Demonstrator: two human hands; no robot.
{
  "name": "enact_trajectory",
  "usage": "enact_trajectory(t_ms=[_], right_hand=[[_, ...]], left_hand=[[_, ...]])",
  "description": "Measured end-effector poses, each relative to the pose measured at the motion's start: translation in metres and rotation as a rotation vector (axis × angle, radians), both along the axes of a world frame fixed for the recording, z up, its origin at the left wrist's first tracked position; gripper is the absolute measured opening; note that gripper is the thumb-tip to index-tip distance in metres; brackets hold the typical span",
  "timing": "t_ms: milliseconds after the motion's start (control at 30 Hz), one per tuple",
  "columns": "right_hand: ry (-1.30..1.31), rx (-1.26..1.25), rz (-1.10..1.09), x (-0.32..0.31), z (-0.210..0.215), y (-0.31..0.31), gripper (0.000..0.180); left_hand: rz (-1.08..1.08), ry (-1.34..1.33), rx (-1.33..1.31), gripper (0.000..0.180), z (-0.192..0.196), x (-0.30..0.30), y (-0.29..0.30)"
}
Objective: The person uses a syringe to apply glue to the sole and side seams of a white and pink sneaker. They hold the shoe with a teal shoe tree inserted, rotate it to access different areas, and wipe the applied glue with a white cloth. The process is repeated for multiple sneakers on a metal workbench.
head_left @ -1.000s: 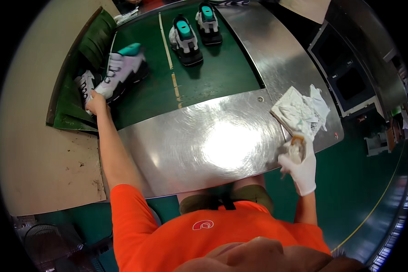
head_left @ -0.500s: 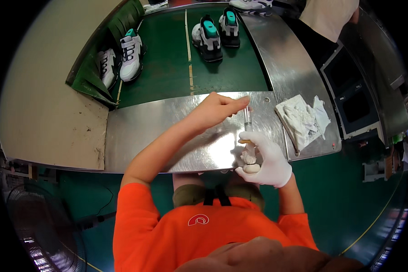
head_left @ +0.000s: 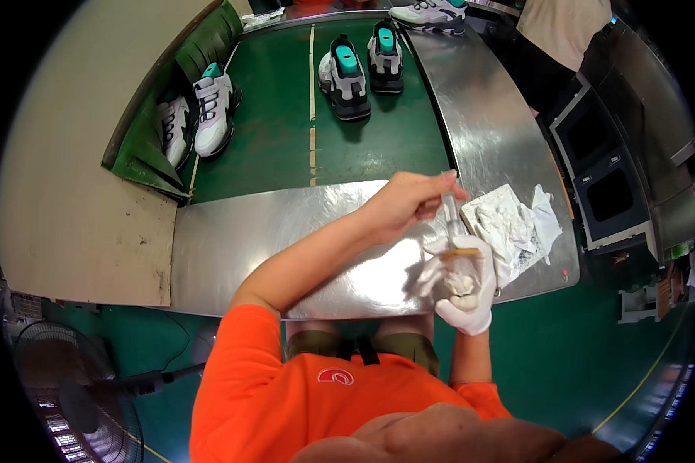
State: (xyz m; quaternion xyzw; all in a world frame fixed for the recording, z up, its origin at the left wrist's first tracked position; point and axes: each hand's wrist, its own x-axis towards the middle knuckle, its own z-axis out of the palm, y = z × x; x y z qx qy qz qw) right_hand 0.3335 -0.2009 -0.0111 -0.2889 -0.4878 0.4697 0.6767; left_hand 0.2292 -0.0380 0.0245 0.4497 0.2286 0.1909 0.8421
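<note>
My bare left hand (head_left: pixel 423 199) is closed at the upper end of a clear, syringe-like tube (head_left: pixel 450 214), above the right part of the metal worktop. Below it, my right hand (head_left: pixel 479 292), in a white glove, curls around the tube's lower part. A yellow-brown crosspiece (head_left: pixel 461 253) shows between the gloved fingers. Against the palm sits a crumpled white wad (head_left: pixel 460 285) with a rounded pale end. Motion blurs the gloved fingers, and what the left fingertips pinch is partly hidden.
Crumpled white cloths (head_left: pixel 510 228) lie on the metal worktop (head_left: pixel 247 255) by my right hand. Beyond is a green conveyor belt (head_left: pixel 278 116) carrying white-and-black sneakers (head_left: pixel 346 81); others lean at its left side (head_left: pixel 215 112). A fan (head_left: pixel 77 401) stands at lower left.
Both hands have shifted right with the tube, closer to the white cloths. The gloved fingers have moved around the crosspiece. The sneakers appear slightly lower in view.
</note>
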Motion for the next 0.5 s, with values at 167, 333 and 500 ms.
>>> enact_trajectory(t_ms=[167,333,500], right_hand=[[-0.247,-0.289,-0.490,0.010,-0.022,-0.016,0.076],[-0.554,-0.422,-0.692,0.005,-0.053,-0.028,0.079],[-0.557,-0.422,-0.723,0.008,-0.047,-0.022,0.080]], left_hand=[[-0.125,0.784,0.933,0.042,0.008,-0.020,0.080],[0.488,1.257,1.588,0.089,0.041,-0.001,0.275],[0.619,1.578,1.179,0.093,-0.012,0.051,0.351]])
